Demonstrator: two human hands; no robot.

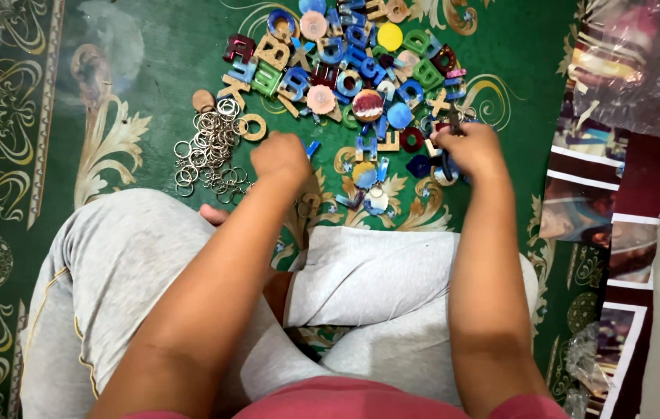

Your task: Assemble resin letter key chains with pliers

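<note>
I sit cross-legged on a green patterned carpet (159, 54). My left hand (282, 159) is closed around a small blue piece whose tip shows at its right side. My right hand (471, 149) grips dark pliers (453, 120), held over the near edge of a pile of coloured resin and wooden letter charms (349, 62). A heap of metal key rings (210, 147) lies just left of my left hand. A few finished charms with rings (369, 190) rest between my hands, near my knees.
Printed photo sheets (602, 217) and crumpled clear plastic wrap (640, 54) lie along the carpet's right edge. My grey-trousered legs (128, 271) fill the lower view. A bare toe (212, 213) shows by the key rings.
</note>
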